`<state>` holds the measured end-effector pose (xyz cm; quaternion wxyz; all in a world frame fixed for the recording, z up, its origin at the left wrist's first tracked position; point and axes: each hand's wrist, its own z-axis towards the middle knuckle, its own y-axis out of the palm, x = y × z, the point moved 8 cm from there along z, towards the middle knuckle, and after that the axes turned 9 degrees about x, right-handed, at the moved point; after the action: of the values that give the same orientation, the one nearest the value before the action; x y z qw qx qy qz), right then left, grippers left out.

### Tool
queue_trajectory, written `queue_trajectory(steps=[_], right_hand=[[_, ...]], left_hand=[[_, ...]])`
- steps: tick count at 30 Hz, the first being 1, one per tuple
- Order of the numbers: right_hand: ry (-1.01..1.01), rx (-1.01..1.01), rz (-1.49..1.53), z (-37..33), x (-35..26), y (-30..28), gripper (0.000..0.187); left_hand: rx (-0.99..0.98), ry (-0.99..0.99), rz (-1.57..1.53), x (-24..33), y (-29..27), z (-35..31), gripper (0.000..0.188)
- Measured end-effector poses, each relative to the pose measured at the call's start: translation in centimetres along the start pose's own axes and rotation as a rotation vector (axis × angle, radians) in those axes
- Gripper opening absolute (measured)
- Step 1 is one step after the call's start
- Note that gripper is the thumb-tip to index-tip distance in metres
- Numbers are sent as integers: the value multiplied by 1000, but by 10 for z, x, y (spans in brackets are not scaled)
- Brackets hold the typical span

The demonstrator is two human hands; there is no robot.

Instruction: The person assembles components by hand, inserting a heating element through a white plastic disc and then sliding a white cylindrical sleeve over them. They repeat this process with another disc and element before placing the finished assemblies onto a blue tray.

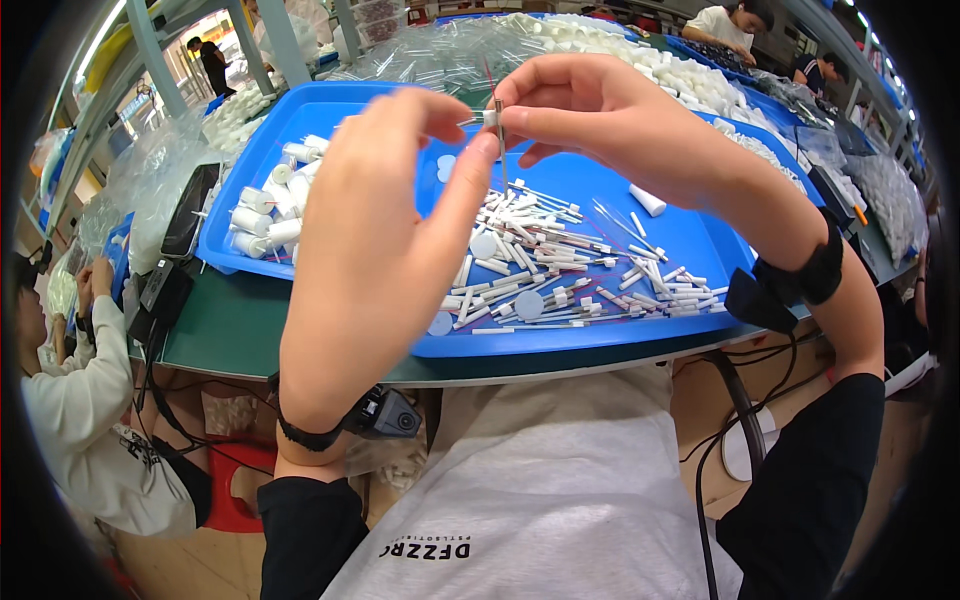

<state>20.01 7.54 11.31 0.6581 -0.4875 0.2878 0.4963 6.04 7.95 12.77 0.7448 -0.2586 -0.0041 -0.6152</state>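
Above a blue tray (pixel 580 343), my right hand (pixel 610 110) pinches a thin metal rod with a small white piece on it (pixel 503 155) between thumb and fingertips. The rod stands nearly upright. My left hand (pixel 365 225), partly smeared by motion, is close beside it with thumb and fingers apart; its thumb tip is near the rod, and whether they touch I cannot tell. Beneath both hands lies a loose pile of thin rods with white sleeves (pixel 530 235). White cylinders (pixel 270 215) are heaped at the tray's left, and a single white cylinder (pixel 648 200) lies to the right.
Left of the tray are a black phone-like device (pixel 190 210) and a black box with cables (pixel 165 290). Clear plastic tubes (pixel 430 55) and piled white parts (pixel 650 65) fill the bench behind. A co-worker (pixel 95 400) sits at my left; others work farther off.
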Motion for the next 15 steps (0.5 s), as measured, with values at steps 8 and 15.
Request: queue_trajectory(steps=[8, 15], right_hand=[[118, 65, 185, -18, -9, 12, 25], [-19, 195, 128, -15, -16, 4, 22]], left_hand=[[-79, -180, -157, -1, 3, -1, 15], [-95, -200, -202, 0, 3, -1, 14]])
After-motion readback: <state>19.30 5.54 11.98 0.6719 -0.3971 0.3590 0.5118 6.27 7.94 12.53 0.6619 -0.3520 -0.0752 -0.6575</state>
